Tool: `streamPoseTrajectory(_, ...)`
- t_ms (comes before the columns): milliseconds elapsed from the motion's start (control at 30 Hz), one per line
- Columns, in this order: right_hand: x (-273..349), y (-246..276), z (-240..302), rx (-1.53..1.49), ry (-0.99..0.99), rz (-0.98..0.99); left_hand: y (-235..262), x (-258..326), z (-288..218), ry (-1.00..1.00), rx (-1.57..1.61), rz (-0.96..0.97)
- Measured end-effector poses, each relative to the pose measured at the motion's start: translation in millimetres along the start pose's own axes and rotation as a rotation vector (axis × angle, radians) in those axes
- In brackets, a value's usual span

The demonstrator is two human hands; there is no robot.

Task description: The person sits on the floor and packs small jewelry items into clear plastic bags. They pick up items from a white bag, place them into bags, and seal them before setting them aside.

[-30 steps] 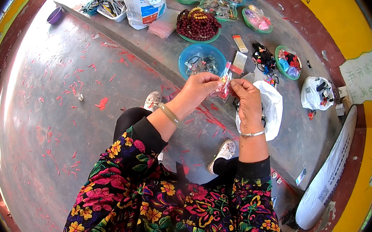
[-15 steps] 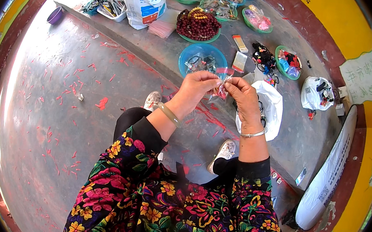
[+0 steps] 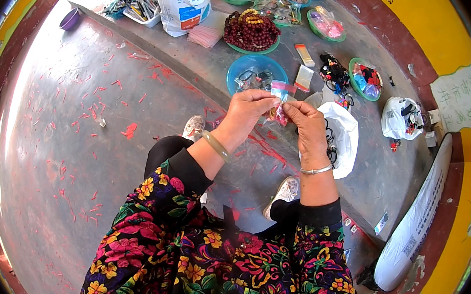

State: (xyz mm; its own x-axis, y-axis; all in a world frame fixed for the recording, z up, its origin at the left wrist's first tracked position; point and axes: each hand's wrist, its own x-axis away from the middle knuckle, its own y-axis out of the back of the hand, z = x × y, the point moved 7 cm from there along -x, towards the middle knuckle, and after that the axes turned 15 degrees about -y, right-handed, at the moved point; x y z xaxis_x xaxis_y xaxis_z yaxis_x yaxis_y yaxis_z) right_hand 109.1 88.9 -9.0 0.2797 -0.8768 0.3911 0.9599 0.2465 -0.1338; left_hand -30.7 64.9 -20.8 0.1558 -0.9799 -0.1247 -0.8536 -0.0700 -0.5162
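- Underfoot, smooth grey concrete floor (image 3: 35,143), littered with thin red scraps; beyond, a raised grey concrete ledge (image 3: 374,190) laden with goods.
- Along the right, yellow wall (image 3: 456,41) above a dark red band.
- Between the hands, a small clear plastic bag (image 3: 281,92) with a red top strip and reddish contents, held in the air above the ledge's edge.
- Nearly closed, left hand (image 3: 245,112) pinching its left side, thumb to forefinger; right hand (image 3: 310,125) pinching its right side likewise.
- Just behind, a round blue plastic basin (image 3: 259,61) of clear-wrapped pieces; farther back, glossy dark red bead strings (image 3: 250,34) heaped in coils.
- Beside the right hand, a crumpled white plastic bag (image 3: 347,140), mouth open, black loops inside.
- Cutting diagonally beneath the hands, the ledge's edge; wide room leftward over the scrap-strewn floor, tighter rightward.
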Motion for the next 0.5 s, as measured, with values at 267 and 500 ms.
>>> streamPoseTrajectory(267,2,7,6,0.123,0.128,-0.104,-6,3,5,0.138,-0.087,0.074)
streamPoseTrajectory(500,1,0,5,0.003,0.053,0.017,-2,3,10,0.142,-0.029,0.048)
